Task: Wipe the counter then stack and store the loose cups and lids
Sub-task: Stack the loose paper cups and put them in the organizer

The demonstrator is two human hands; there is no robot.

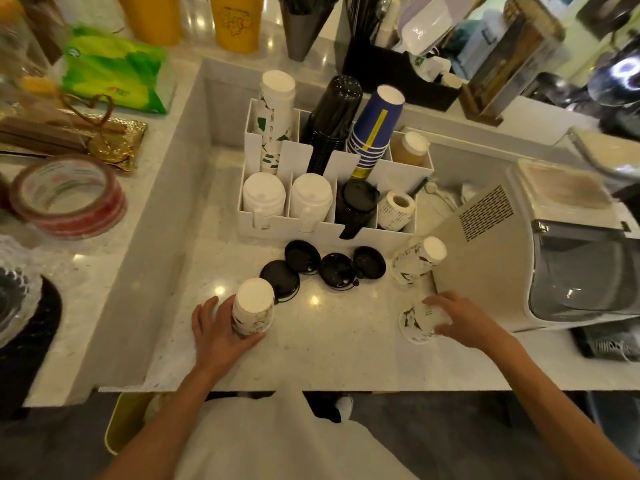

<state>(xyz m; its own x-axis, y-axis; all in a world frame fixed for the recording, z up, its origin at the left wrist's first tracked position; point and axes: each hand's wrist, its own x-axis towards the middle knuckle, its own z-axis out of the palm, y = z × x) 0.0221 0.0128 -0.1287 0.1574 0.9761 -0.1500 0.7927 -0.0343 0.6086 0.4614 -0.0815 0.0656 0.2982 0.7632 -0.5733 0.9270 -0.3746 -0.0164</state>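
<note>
Head view: your right hand [460, 320] covers much of the tipped cup [417, 323] that it grips at the right side of the counter [329, 355]. That cup is blurred, so you cannot tell whether it is one cup or several nested. Your left hand [221, 330] curls its fingers round the upturned cup [252, 306], bottom up, near the counter's front. The thumb partly hides the cup's lower edge. Both your forearms are cut off by the bottom of the frame.

Between your hands and further back, four black lids [337, 274] lie loose in a cluster, some overlapping. A leaning cup [419, 259] sits bottom up just beside the grey machine [502, 258]; you cannot tell whether they touch. Behind the lids, the white organiser [284, 231] holds stacks of cups and lids in its compartments and blocks the counter behind it. A tape roll [65, 199] and a green packet [114, 71] sit on the raised ledge at your left.
</note>
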